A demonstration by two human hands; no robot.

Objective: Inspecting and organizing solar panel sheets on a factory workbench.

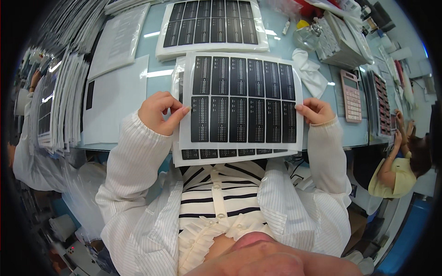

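Note:
A white sheet printed with rows of black rectangular labels [243,98] is spread between my two hands. My left hand [161,112] pinches its left edge between thumb and fingers. At the opposite edge, my right hand [316,111] is closed on the sheet in a similar pinch. Under it lies another sheet of black labels [235,155], mostly covered, its lower row showing near the table's front edge. Farther back, a stack of label sheets [212,46] rests on plastic wrapping.
A plain white sheet [115,108] and tall stacks of sheets [60,103] stand on the left. On the right are a crumpled white cloth [309,71], a glass bottle [307,38], a box of papers [343,41] and a pink calculator [351,96]. Another person [393,170] works at far right.

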